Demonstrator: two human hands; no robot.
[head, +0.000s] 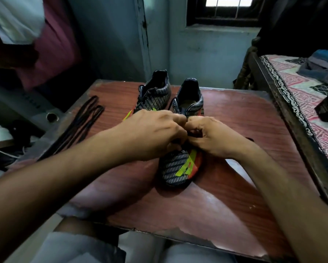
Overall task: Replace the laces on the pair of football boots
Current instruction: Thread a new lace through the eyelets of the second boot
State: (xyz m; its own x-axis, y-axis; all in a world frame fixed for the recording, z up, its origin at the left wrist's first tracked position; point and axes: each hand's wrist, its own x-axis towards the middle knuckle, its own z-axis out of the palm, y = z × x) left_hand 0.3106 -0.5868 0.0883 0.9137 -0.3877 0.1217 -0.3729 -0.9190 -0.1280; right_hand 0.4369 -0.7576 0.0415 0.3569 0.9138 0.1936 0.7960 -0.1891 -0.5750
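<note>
Head view: two black knit football boots with white dashes, lime stripes and orange sides stand heels-away on a worn reddish-brown wooden table (235,130), the nearer boot (178,168) at centre, the farther boot (153,93) just beside it at 11 o'clock. Left hand (155,133) and right hand (206,137) meet knuckle to knuckle over the nearer boot's lacing, fingers curled and pinching its dark lace, mostly hidden. Loose black laces (79,124) lie at 9 o'clock along the table edge.
</note>
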